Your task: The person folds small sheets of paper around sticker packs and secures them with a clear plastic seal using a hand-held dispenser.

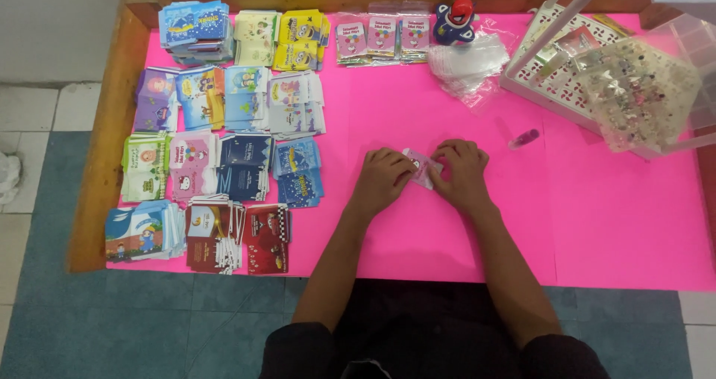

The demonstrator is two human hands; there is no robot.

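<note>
Both my hands rest on the pink table sheet (597, 222) near its middle. My left hand (382, 176) and my right hand (461, 171) pinch a small clear plastic packet (420, 167) with a pink card inside, one hand on each side of it. The fingers of both hands are curled over the packet's edges, so most of it is hidden. A small purple glittery object (525, 138) lies on the sheet just right of my right hand.
Stacks of small colourful cards (224, 136) fill the left part of the table in rows. At the back lie bagged cards (382, 37), a blue and red tape dispenser (455, 21) and loose clear bags (471, 62). A white tray (556, 80) with a bag of trinkets (638, 95) stands back right.
</note>
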